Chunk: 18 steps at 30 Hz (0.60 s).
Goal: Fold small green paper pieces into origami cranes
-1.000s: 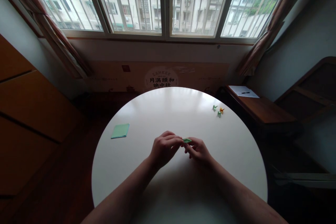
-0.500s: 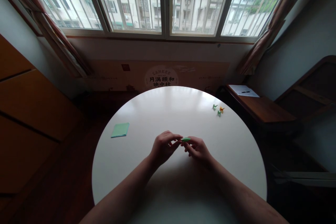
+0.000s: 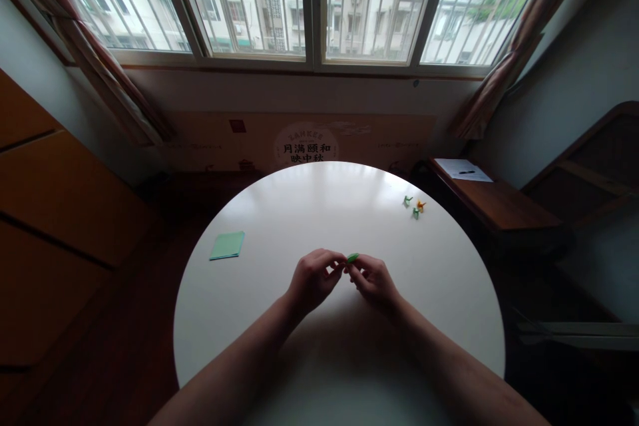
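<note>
A small folded piece of green paper (image 3: pixel 352 257) is pinched between my two hands above the middle of the white round table (image 3: pixel 324 203). My left hand (image 3: pixel 315 278) holds its near left end with thumb and forefinger. From the other side my right hand (image 3: pixel 372 279) grips it, the fingertips of both hands almost meeting. The fingers partly cover the paper, so its full shape is hidden. To the left lies a flat stack of green square paper (image 3: pixel 227 245). Three little folded paper figures, two green (image 3: pixel 416 213) and one orange (image 3: pixel 421 206), stand at the far right.
Beyond the table's right edge is a brown wooden side surface (image 3: pixel 514 208) with a white paper sheet (image 3: pixel 462 170) and a dark pen (image 3: pixel 467 172) on it. A barred window (image 3: pixel 314 6) with tied curtains rises behind. An orange-brown cabinet (image 3: pixel 60 213) stands on the left.
The green folded paper has turned in my fingers, its free end now tilting up and away. My right fingers have closed in nearer to my left fingertips.
</note>
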### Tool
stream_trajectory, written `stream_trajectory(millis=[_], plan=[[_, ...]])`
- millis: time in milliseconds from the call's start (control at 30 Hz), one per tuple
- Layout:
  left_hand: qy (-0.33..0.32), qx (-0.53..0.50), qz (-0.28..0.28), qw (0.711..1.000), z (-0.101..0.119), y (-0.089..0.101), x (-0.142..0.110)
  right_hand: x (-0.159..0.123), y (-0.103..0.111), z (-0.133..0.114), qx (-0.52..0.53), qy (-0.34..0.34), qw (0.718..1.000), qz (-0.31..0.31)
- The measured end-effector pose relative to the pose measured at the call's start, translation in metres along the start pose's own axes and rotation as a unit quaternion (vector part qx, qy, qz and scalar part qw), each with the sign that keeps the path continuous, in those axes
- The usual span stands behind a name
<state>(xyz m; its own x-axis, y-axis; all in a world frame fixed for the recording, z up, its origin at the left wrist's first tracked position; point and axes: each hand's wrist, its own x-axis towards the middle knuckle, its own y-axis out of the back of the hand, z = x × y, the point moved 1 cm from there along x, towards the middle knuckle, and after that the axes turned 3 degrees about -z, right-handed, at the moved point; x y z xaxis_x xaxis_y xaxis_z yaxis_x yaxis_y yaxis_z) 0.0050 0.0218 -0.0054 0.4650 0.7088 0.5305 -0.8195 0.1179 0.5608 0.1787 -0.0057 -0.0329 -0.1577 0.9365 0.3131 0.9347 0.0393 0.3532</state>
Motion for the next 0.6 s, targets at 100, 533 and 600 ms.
stream_trajectory(millis=[100,533,600], plan=[[0.003,0.009,-0.004,1.0,0.001,-0.001,0.001,0.001,0.0,-0.006,-0.024,0.006,1.0,0.011],[0.071,-0.032,0.019,0.997,0.0,-0.008,0.006,0.004,-0.002,-0.012,-0.076,-0.021,0.996,0.043],[0.104,-0.064,0.032,0.992,-0.002,-0.01,0.006,0.004,-0.002,-0.014,-0.073,-0.027,0.996,0.047]])
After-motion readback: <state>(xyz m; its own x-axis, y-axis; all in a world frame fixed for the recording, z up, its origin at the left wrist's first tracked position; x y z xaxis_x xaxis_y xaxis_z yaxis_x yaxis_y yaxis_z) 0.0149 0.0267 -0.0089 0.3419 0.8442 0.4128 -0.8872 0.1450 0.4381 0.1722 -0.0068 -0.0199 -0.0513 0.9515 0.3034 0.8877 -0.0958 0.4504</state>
